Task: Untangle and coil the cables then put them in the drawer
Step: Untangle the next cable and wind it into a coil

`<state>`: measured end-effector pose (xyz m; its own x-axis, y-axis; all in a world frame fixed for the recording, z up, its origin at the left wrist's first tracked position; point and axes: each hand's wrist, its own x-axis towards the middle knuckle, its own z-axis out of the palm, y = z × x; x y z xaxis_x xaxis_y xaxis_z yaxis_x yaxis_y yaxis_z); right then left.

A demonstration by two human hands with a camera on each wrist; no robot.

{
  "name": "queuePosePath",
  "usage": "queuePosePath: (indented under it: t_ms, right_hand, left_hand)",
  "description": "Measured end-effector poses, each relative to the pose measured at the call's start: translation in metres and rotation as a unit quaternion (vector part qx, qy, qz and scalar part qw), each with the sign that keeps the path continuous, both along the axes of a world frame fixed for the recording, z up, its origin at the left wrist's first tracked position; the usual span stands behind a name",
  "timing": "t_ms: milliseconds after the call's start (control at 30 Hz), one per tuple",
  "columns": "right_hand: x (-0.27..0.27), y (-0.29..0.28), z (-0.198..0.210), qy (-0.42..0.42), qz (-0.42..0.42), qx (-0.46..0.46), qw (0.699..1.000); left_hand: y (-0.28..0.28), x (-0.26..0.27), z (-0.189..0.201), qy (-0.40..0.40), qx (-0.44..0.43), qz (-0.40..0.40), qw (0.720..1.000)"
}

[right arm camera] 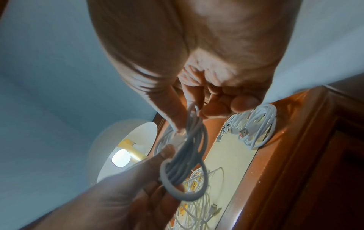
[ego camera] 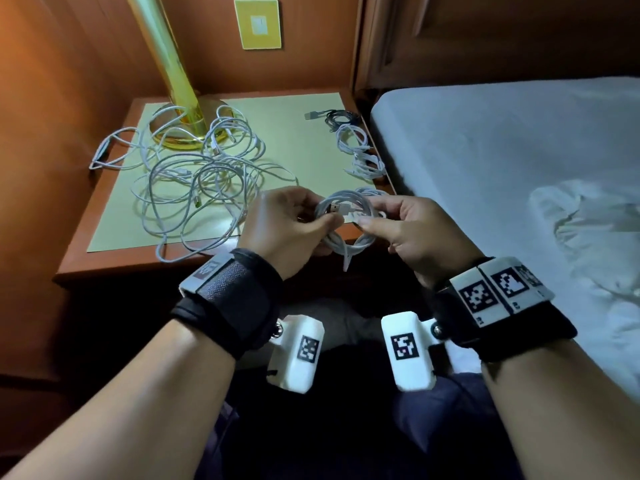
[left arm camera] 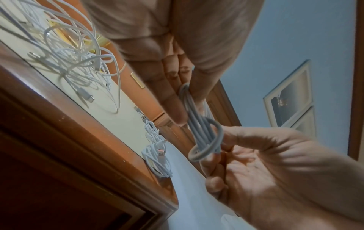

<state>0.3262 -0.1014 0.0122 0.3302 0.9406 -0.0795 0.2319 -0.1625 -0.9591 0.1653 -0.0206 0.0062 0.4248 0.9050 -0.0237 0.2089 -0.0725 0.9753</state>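
You've got a white coiled cable held up between both hands, just in front of the surface. Your left hand pinches one side of the loops, and your right hand pinches the other. Behind them a big tangle of white cables sprawls by the lamp base, with finished coils lined up along the bed-side edge.

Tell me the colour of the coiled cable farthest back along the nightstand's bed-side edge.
Dark, blackish coiled braided cable; head view shows it best.
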Motion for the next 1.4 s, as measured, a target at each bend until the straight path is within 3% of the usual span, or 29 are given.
queuePosePath:
  t_ms: [200,400,600,833,967,1100,1300,1400]
  right_hand:
    - [0.001,-0.008,-0.001,0.035,0.012,-0.001,0.999]
    - [-0.011,-0.013,0.001,0.013,0.038,-0.007,0.999]
    - [-0.011,-0.014,0.003,-0.051,0.040,-0.019,0.998]
    - [-0.004,-0.007,-0.003,-0.153,0.044,-0.004,0.987]
    - [-0.001,-0.007,-0.007,-0.225,0.024,-0.012,0.974]
    - [0.002,-0.005,-0.009,-0.235,0.015,-0.026,0.972]
    - [0.001,-0.004,-0.015,-0.252,0.027,-0.045,0.966]
    - [0.000,-0.004,-0.016,-0.255,0.032,-0.051,0.965]
  left_hand:
    - [-0.014,-0.002,0.004,-0.027,-0.009,-0.033,0.999]
    - [-0.022,-0.011,0.000,0.022,0.097,-0.043,0.994]
    - [-0.022,-0.013,-0.004,0.071,0.207,-0.068,0.973]
    - [-0.016,-0.004,-0.012,0.105,0.274,-0.057,0.954]
    - [-0.011,0.001,-0.018,0.117,0.235,-0.018,0.965]
    - [-0.008,0.004,-0.017,0.139,0.234,0.032,0.962]
    - [-0.008,0.003,-0.018,0.161,0.301,0.017,0.940]
    - [-0.009,0.005,-0.016,0.168,0.277,0.022,0.946]
